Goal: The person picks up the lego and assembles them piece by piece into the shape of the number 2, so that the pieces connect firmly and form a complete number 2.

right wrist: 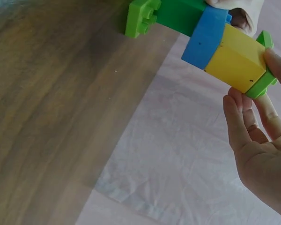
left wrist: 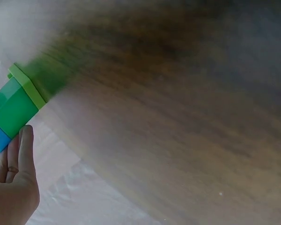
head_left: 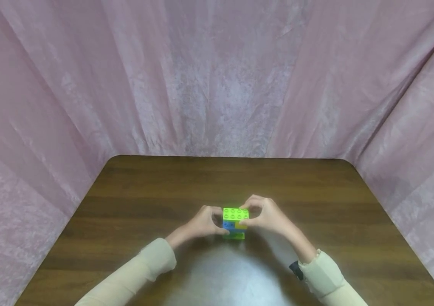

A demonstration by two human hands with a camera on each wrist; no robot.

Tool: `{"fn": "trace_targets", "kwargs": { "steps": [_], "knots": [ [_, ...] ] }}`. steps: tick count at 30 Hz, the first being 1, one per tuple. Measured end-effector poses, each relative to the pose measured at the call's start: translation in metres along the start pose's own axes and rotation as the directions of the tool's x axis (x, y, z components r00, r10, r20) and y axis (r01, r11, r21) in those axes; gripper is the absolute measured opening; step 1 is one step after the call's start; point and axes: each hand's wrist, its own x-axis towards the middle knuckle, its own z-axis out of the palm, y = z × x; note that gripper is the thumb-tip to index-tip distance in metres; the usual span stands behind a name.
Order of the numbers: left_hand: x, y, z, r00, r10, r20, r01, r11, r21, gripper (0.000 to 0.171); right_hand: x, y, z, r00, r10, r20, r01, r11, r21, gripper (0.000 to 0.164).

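A stack of toy building bricks stands upright on the table between both hands. Its lowest piece is a light green brick point(left wrist: 29, 86), and a dark green brick point(right wrist: 180, 14) sits on that. Above come a blue brick point(right wrist: 206, 38) and, to one side, a yellow brick point(right wrist: 236, 57). A studded light green brick point(head_left: 232, 213) tops the stack. My left hand point(head_left: 204, 222) grips the stack's left side around the blue level, thumb in front. From the right, my right hand point(head_left: 269, 216) pinches the top light green brick between thumb and fingers.
The brown wooden table point(head_left: 156, 182) has rounded far corners. Pink curtains point(head_left: 217, 85) hang behind it and along both sides. A dark band point(head_left: 296, 270) shows at the right sleeve's cuff.
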Motion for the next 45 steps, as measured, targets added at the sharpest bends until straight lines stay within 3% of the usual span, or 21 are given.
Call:
{"fn": "trace_targets", "kwargs": {
  "steps": [9, 19, 33, 45],
  "knots": [
    [-0.005, 0.005, 0.001, 1.0, -0.006, 0.008, 0.006, 1.0, -0.005, 0.034, -0.003, -0.007, 0.001, 0.999, 0.028, 0.025, -0.028, 1.0, 0.0, 0.033],
    [0.0, 0.006, -0.011, 1.0, -0.018, 0.003, 0.018, 1.0, -0.01, 0.038, 0.006, -0.017, -0.002, 0.996, -0.091, 0.005, 0.091, 0.987, -0.132, 0.033],
    [-0.001, 0.005, -0.002, 1.0, -0.02, 0.017, 0.02, 1.0, 0.004, 0.035, 0.002, -0.018, -0.006, 0.998, 0.03, 0.053, -0.023, 0.991, -0.129, 0.035],
    [-0.001, 0.005, -0.005, 1.0, 0.003, 0.014, -0.003, 1.0, 0.023, 0.035, 0.001, -0.015, -0.003, 0.999, 0.03, 0.015, -0.029, 0.996, -0.081, 0.035]
  ]
}}
